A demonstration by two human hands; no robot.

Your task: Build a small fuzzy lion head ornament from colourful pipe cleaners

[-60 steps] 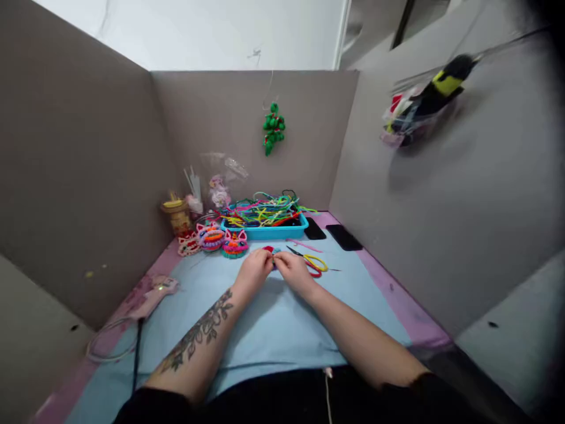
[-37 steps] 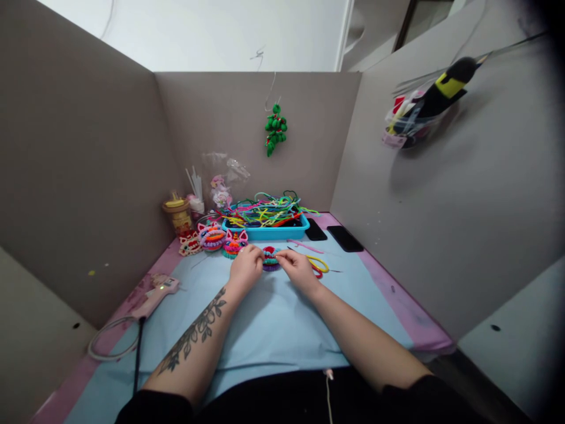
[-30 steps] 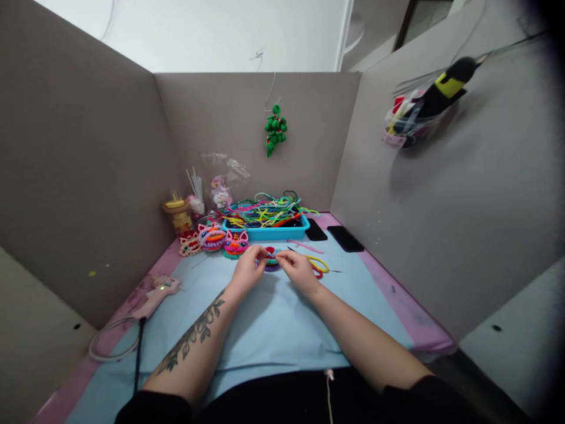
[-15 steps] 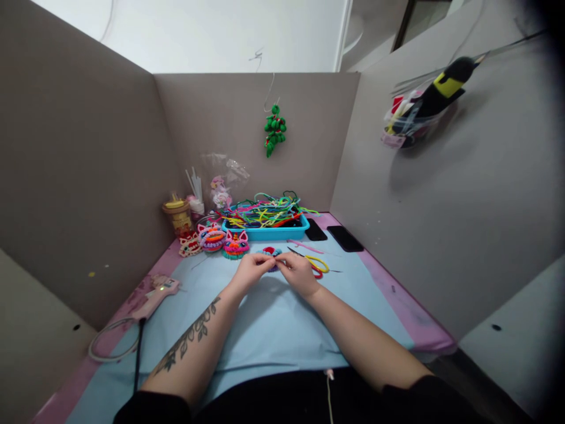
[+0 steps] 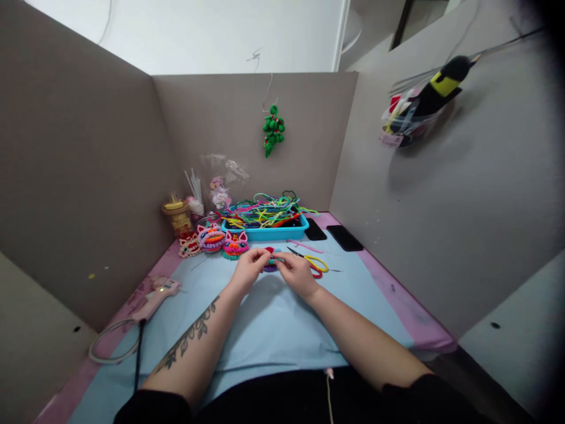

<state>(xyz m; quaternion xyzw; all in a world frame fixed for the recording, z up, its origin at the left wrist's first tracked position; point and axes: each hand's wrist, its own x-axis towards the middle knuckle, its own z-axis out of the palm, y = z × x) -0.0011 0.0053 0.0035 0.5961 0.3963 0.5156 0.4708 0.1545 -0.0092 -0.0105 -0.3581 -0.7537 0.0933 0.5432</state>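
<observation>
My left hand and my right hand meet over the light blue mat. Between their pinched fingertips they hold a small craft piece of red, teal and purple pipe cleaner, just above the mat. Both hands are closed on it. Scissors with yellow and red handles lie just right of my right hand.
A blue tray heaped with coloured pipe cleaners stands behind the hands. Finished colourful animal faces lie left of it, by a yellow jar. Two phones lie at the right. A pink glue gun rests at the left. Grey partitions enclose the desk.
The hands have stayed together, turning and working the small craft piece between the fingertips; it was briefly more exposed, then pinched close again. Nothing else moved.
</observation>
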